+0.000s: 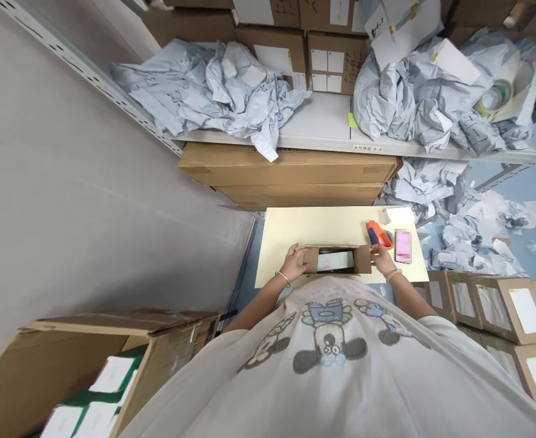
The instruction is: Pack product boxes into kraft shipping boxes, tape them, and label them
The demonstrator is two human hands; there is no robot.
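A small brown cardboard box (pixel 312 260) stands with its top open on the pale yellow table, close against my shirt. Inside it lies a pale green-white box (pixel 336 261), with dark gaps around it. My left hand (pixel 294 260) grips the left end flap, fingers bent over its edge. At the opposite end, my right hand (pixel 381 258) pinches the right flap between thumb and fingers. Just beyond that hand lie an orange tape dispenser (pixel 379 235) and a phone (pixel 403 246) with a pink screen.
Behind the yellow table (pixel 313 224) stand large flat cartons (pixel 290 167) under a shelf (pixel 313 115) loaded with grey plastic bags (pixel 204 79). A large open carton (pixel 171 350) holding white-and-green boxes is at lower left. Labelled cartons (pixel 500 304) are stacked at right. A white box (pixel 399 215) sits at the table's back corner.
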